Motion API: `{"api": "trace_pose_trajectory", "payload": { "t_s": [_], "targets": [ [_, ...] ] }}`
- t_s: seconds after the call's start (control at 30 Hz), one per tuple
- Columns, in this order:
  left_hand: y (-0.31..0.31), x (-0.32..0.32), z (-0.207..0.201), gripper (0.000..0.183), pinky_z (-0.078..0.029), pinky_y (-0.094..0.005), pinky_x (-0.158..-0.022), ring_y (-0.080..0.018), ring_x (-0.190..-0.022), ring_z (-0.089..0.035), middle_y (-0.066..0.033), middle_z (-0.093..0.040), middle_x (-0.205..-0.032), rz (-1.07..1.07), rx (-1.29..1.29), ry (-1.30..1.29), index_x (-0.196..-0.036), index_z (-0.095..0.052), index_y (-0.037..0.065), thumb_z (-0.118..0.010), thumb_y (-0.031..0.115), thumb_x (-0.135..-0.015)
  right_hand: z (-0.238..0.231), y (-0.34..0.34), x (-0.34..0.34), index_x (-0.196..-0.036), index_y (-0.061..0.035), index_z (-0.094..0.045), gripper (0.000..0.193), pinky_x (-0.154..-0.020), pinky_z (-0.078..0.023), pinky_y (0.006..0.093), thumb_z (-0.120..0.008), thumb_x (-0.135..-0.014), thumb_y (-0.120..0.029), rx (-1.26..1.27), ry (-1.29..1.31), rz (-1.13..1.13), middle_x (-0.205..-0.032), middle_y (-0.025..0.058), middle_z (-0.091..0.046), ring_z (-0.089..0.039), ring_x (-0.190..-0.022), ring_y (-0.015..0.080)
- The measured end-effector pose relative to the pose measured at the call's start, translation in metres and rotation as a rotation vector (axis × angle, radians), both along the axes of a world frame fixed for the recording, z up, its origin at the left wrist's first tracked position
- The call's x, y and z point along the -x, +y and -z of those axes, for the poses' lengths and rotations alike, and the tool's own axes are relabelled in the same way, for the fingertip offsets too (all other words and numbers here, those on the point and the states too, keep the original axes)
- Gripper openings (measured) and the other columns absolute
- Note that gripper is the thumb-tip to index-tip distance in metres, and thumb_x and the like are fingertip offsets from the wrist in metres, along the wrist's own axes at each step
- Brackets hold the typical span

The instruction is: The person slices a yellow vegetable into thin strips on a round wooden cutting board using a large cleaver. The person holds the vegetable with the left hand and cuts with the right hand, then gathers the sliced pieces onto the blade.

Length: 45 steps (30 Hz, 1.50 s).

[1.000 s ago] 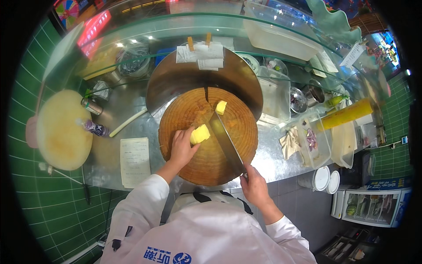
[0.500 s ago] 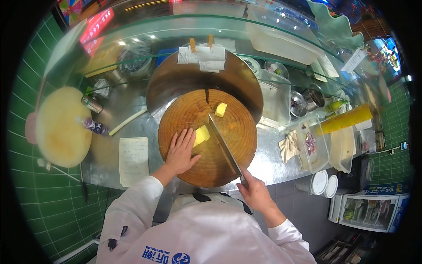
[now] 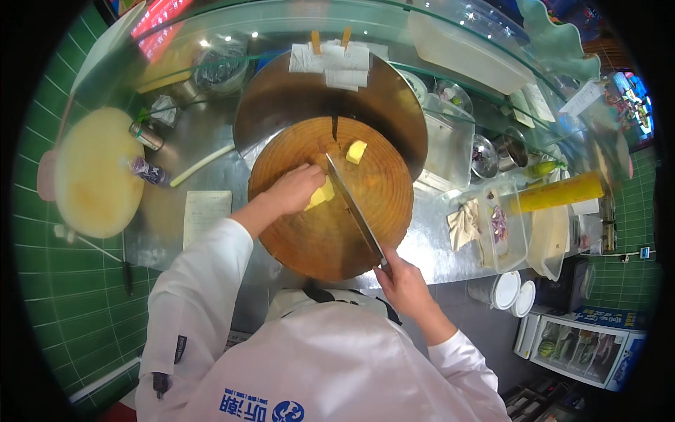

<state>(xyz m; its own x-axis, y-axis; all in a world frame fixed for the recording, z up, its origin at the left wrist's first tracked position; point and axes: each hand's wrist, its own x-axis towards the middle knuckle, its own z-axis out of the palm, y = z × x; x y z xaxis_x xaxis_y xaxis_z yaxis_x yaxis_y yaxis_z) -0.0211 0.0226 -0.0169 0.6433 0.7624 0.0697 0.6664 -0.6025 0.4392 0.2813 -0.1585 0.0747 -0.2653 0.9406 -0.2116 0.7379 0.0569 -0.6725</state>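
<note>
A round wooden chopping block [image 3: 309, 246] stands in front of me. On it lies a pale yellow piece of food [image 3: 320, 194], cut flat, whose exact kind I cannot make out. My left hand [image 3: 297, 188] presses on its far left side with curled fingers, covering part of it. Just right of the piece, a kitchen knife [image 3: 356, 211] points away from me, edge down, its tip near the block's middle. Its handle is in my right hand [image 3: 406, 283], over the block's near right edge. A smaller yellow chunk [image 3: 356, 152] sits apart, beyond the knife tip.
A curved metal guard [image 3: 281, 98] rises behind the block, with paper slips [image 3: 330, 67] clipped on top. To the left are a notepad [image 3: 207, 214], a long pale stalk [image 3: 202, 166] and a bottle [image 3: 149, 171]. Rightward stand a cloth [image 3: 464, 224] and a plastic tub [image 3: 512, 243].
My left hand has gone from lying flat with spread fingers to curled fingers over the yellow piece, and reaches further forward. The knife stays beside the piece. The whole view has shifted slightly.
</note>
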Motion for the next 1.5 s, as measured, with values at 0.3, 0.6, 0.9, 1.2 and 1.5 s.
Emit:
{"api": "trace_pose_trajectory", "payload": {
  "t_s": [0.3, 0.6, 0.9, 1.2, 1.5],
  "targets": [
    [0.009, -0.005, -0.011, 0.038, -0.050, -0.0459, -0.102, -0.0379, -0.115, -0.058, -0.0167, -0.061, -0.116, 0.054, 0.034, 0.198, -0.113, -0.064, 0.001, -0.066, -0.008, -0.077, 0.001, 0.005, -0.001, -0.144, -0.0016, -0.051, 0.052, -0.072, -0.057, 0.0544, -0.070, -0.096, -0.011, -0.041, 0.011, -0.042, -0.092, 0.0255, -0.073, -0.071, -0.083, 0.0470],
    [0.019, -0.015, -0.024, 0.045, -0.050, -0.0472, -0.105, -0.0387, -0.118, -0.059, -0.0197, -0.064, -0.117, 0.072, 0.113, 0.334, -0.124, -0.064, -0.001, -0.061, -0.009, -0.080, -0.001, 0.002, -0.005, -0.144, -0.0012, -0.051, 0.053, -0.071, -0.057, 0.0513, -0.071, -0.096, -0.010, -0.048, 0.076, -0.031, -0.090, 0.0228, -0.073, -0.072, -0.082, 0.0438],
    [0.012, -0.012, -0.018, 0.047, -0.051, -0.0471, -0.104, -0.0384, -0.118, -0.059, -0.0190, -0.063, -0.119, 0.049, 0.052, 0.242, -0.126, -0.063, -0.001, -0.062, -0.009, -0.080, -0.008, 0.005, -0.004, -0.144, -0.0012, -0.051, 0.052, -0.071, -0.057, 0.0505, -0.071, -0.096, -0.009, -0.012, 0.087, -0.028, -0.087, 0.0225, -0.073, -0.072, -0.081, 0.0440],
    [0.011, -0.008, -0.007, 0.050, -0.051, -0.0465, -0.103, -0.0379, -0.116, -0.060, -0.0172, -0.064, -0.116, 0.019, 0.038, 0.192, -0.126, -0.063, 0.000, -0.063, -0.010, -0.078, -0.010, 0.007, -0.004, -0.143, -0.0025, -0.052, 0.049, -0.068, -0.055, 0.0514, -0.069, -0.097, -0.007, 0.039, 0.117, -0.021, -0.086, 0.0239, -0.072, -0.070, -0.078, 0.0448],
    [0.009, -0.010, -0.010, 0.048, -0.050, -0.0463, -0.103, -0.0374, -0.115, -0.060, -0.0172, -0.063, -0.119, 0.019, 0.029, 0.161, -0.125, -0.062, 0.000, -0.063, -0.010, -0.077, 0.004, 0.014, -0.003, -0.143, -0.0025, -0.053, 0.050, -0.069, -0.056, 0.0504, -0.069, -0.096, -0.007, 0.055, 0.035, -0.039, -0.086, 0.0231, -0.072, -0.070, -0.079, 0.0455]
  ]
}}
